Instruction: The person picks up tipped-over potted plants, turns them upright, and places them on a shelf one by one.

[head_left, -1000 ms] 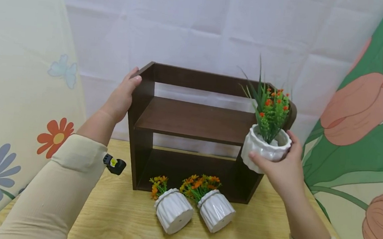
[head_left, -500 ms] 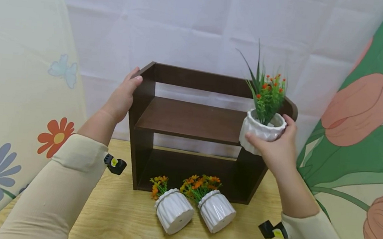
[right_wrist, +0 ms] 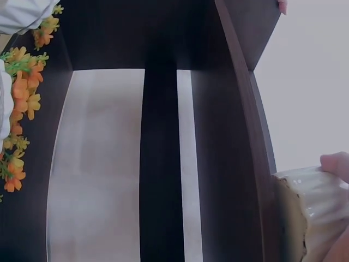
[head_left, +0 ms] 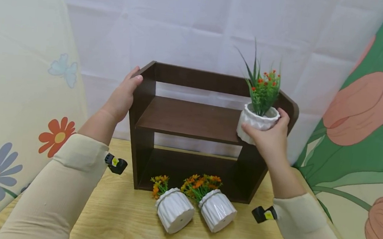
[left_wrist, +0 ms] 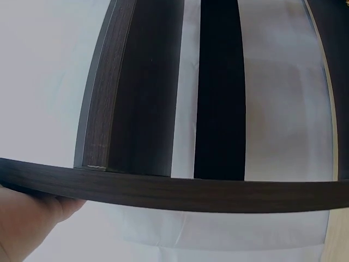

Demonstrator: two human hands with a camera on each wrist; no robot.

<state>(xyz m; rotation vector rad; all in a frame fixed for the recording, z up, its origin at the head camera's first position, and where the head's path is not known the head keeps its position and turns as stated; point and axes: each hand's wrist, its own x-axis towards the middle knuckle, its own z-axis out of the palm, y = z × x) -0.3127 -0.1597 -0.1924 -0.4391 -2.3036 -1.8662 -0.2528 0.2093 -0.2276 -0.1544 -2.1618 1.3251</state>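
Observation:
A dark brown two-tier shelf (head_left: pixel 191 121) stands on the table. My left hand (head_left: pixel 120 97) rests against the outside of its left side panel, fingertips at the sloping top edge; in the left wrist view the panel partly hides this hand (left_wrist: pixel 32 221). With thumb and fingers round its white fluted pot, my right hand (head_left: pixel 272 139) grips a potted plant (head_left: pixel 260 121) with long green blades and small orange-red flowers. The pot is upright at the right end of the upper board, its base overlapping the front edge. In the right wrist view, the pot (right_wrist: pixel 319 199) is right by that board.
Two white pots with orange flowers, one on the left (head_left: pixel 175 212) and one on the right (head_left: pixel 218 211), lie on their sides before the shelf on the wooden table (head_left: pixel 119 219). A white cloth (head_left: pixel 199 26) hangs behind; flower-patterned sheets (head_left: pixel 354 147) flank both sides.
My right hand has carried the potted plant up, left and inward, from in front of the right panel to the upper board's right end. My left hand has stayed on the shelf.

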